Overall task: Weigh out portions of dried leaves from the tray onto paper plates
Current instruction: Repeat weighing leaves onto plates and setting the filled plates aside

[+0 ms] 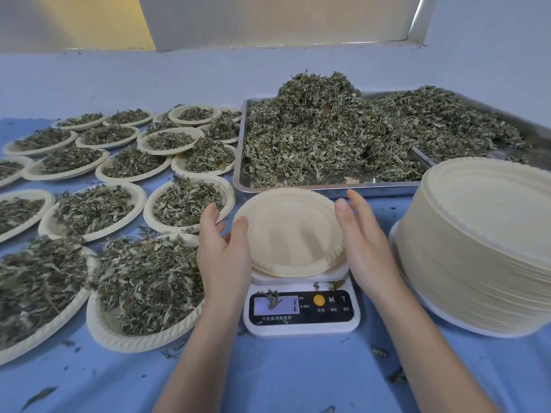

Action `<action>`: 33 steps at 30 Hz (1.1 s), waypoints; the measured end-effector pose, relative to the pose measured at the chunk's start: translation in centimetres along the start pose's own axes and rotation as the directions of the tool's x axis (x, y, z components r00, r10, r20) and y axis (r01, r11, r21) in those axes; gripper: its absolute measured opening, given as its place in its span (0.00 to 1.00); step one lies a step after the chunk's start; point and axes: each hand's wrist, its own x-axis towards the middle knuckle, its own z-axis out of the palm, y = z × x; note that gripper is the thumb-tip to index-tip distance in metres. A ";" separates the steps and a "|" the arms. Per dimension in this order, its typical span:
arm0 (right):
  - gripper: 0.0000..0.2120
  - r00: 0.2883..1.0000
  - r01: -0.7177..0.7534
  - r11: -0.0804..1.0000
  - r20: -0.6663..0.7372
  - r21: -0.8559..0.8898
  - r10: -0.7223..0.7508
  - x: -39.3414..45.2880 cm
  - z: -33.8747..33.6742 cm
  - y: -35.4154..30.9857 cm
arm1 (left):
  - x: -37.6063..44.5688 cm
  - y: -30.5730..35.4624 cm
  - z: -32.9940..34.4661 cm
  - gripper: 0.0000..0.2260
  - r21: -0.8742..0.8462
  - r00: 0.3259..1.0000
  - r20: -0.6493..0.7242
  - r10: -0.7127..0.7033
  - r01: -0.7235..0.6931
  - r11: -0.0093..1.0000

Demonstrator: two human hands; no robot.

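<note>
At the frame's centre an empty plate (290,231) sits on the scale (301,311); the left hand (222,248) and right hand (362,242) flank it, each grip open.

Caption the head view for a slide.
Both hands, left and right, flank an empty paper plate on the scale.

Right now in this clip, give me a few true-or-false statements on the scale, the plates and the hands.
1. The plate on the scale holds leaves. False: the empty plate is bare.
2. The stack of unused plates stands right of the scale. True.
3. The left hand grips a handful of leaves. False: it rests at the plate's rim.
4. The tray lies beyond the scale. True.
5. The right hand is beside the plate. True.
</note>
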 end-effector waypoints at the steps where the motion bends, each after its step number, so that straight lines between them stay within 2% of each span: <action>1: 0.29 1.000 -0.011 1.000 0.024 0.006 0.011 0.1 -0.2 0.0 | 0.0 0.0 0.0 0.22 0.005 1.000 0.004 0.002 -0.002 1.000; 3: 0.33 0.989 -0.071 0.996 0.132 0.045 0.065 0.2 -1.1 0.2 | 0.0 0.1 0.0 0.22 0.006 1.000 0.006 -0.001 0.001 1.000; 5: 0.43 0.954 -0.146 0.988 0.274 0.056 0.125 -0.2 -2.3 0.7 | 0.0 0.1 -0.1 0.22 -0.001 1.000 0.003 -0.017 0.017 1.000; 8: 0.53 0.883 -0.172 0.985 0.438 -0.032 0.169 -1.6 -3.7 1.7 | 0.0 0.2 -0.1 0.22 -0.006 1.000 0.000 -0.022 0.022 1.000; 11: 0.54 0.850 -0.124 0.987 0.502 -0.107 0.161 -2.5 -4.2 2.5 | 0.0 0.2 0.0 0.22 0.010 1.000 -0.001 -0.007 0.007 1.000; 16: 0.54 0.815 -0.093 0.993 0.566 -0.079 0.122 -2.1 -4.9 2.6 | -0.1 0.2 -0.2 0.22 -0.007 0.999 -0.012 -0.046 0.046 0.999; 20: 0.56 0.814 -0.110 0.990 0.564 -0.091 0.143 -1.8 -4.8 2.3 | -0.1 0.2 -0.3 0.22 -0.024 0.998 -0.022 -0.061 0.061 0.998; 23: 0.56 0.838 -0.089 0.994 0.535 -0.058 0.107 -2.3 -4.7 2.5 | -0.1 0.3 -0.2 0.22 -0.025 0.998 -0.023 -0.062 0.062 0.998; 26: 0.48 0.869 -0.177 0.981 0.479 0.073 0.122 -2.6 -4.4 2.7 | 0.0 0.2 -0.2 0.22 -0.022 0.998 -0.019 -0.061 0.060 0.998; 28: 0.42 0.905 -0.176 0.979 0.408 0.105 0.118 -2.1 -3.8 2.8 | 0.0 0.2 -0.2 0.22 -0.026 0.998 -0.023 -0.057 0.057 0.998; 30: 0.44 0.938 -0.142 0.984 0.333 0.106 0.100 -1.6 -3.3 3.0 | 0.0 0.2 -0.2 0.22 -0.022 0.998 -0.022 -0.054 0.054 0.998; 33: 0.51 0.945 -0.123 0.987 0.316 0.100 0.085 -1.4 -2.7 2.8 | 0.0 0.2 -0.3 0.22 0.003 0.999 -0.030 -0.045 0.045 0.999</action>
